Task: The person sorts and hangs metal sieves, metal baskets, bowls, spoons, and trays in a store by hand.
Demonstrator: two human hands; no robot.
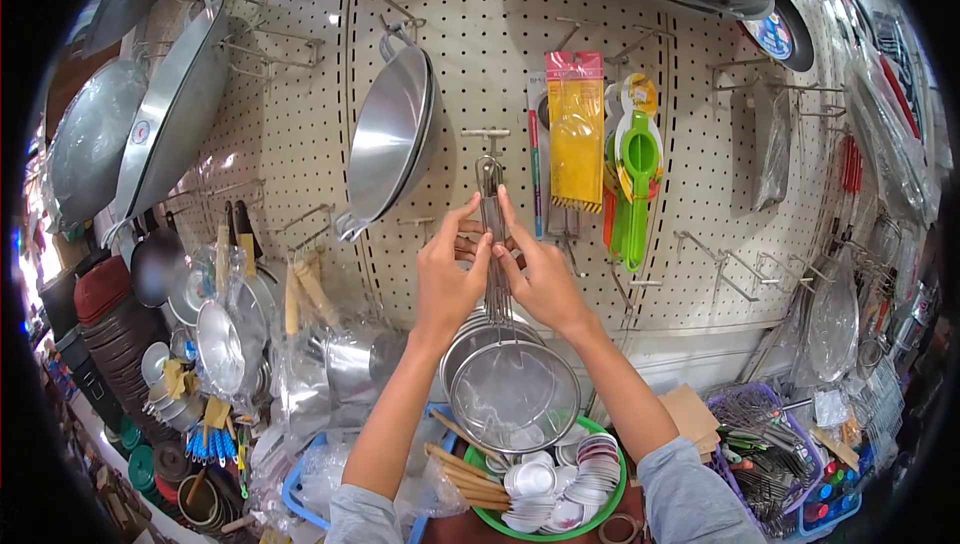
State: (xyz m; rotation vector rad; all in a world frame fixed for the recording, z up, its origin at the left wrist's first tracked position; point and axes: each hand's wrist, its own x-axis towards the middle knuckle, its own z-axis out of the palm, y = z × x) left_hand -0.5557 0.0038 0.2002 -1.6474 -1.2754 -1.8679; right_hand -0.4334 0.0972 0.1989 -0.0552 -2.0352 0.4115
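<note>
Several round wire-mesh strainers [515,396] hang in a stack from a pegboard hook, mesh end down. Their thin metal handles [490,206] run up to the hook between my hands. From the left side, my left hand [452,279] closes its thumb and fingers on the handles. Opposite it, my right hand [545,282] grips the same handles, index finger stretched up along them. Some fingertips are hidden behind the handles.
A metal wok [392,129] hangs to the left, and a green squeezer [633,189] and yellow packet [575,139] to the right. Below stands a green basin [622,484] of small white dishes [560,489]. A purple basket [815,454] of utensils sits lower right.
</note>
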